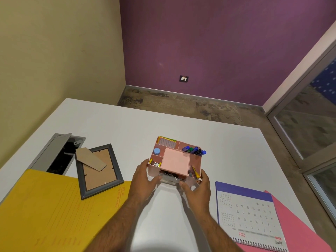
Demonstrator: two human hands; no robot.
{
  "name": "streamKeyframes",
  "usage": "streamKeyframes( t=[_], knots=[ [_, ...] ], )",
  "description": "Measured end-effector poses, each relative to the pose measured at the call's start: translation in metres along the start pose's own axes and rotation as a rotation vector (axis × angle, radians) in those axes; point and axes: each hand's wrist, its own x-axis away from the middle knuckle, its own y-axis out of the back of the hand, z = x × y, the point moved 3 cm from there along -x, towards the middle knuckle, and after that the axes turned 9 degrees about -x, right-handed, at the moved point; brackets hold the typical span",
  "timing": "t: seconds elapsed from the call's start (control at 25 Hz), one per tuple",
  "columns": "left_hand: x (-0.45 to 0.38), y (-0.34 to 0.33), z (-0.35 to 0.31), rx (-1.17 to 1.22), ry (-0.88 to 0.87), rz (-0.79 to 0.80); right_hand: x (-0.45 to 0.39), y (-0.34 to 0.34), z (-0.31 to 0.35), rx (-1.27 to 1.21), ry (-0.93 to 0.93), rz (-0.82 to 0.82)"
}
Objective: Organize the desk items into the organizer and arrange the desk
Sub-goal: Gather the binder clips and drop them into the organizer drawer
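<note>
A pink desk organizer (181, 145) stands in the middle of the white desk (118, 128). It holds a pink note pad (175, 161), several markers (194, 150), a small blue round item (156, 151), a sheet of cards at the back and clips in a front drawer (170, 176). My left hand (144, 180) grips the organizer's front left corner. Around the front right corner curls my right hand (197, 189), next to a yellow pen (195, 171).
A grey picture frame (99, 171) lies face down on a yellow file folder (49, 211) at the left. Behind it is an open cable hatch (60, 153). A spiral desk calendar (249, 213) lies on a pink folder (298, 226) at the right.
</note>
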Motion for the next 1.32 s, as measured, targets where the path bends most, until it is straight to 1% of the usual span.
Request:
streamKeyframes(
  t=[0.32, 0.56, 0.68, 0.76, 0.92, 1.04, 1.32],
  knots=[
    [-0.004, 0.0, -0.011, 0.077, 0.06, -0.024, -0.005, 0.001, 0.004, -0.088, -0.032, -0.094],
    [-0.003, -0.001, -0.01, 0.203, 0.092, 0.003, -0.003, 0.001, 0.0, -0.097, -0.067, -0.094],
    [-0.005, -0.009, -0.01, 0.27, 0.08, -0.014, -0.001, -0.002, 0.001, -0.124, -0.092, -0.069],
    [-0.003, -0.013, -0.012, 0.298, 0.077, -0.043, -0.001, -0.004, 0.003, -0.165, -0.109, -0.064],
    [-0.001, -0.022, -0.011, 0.342, 0.147, -0.123, -0.008, -0.006, 0.003, -0.255, -0.177, -0.105],
    [-0.001, -0.027, -0.01, 0.353, 0.206, -0.188, -0.013, -0.007, 0.004, -0.264, -0.182, -0.105],
    [-0.023, -0.024, -0.018, 0.339, 0.22, -0.286, -0.039, -0.015, 0.024, -0.303, -0.152, -0.072]
  ],
)
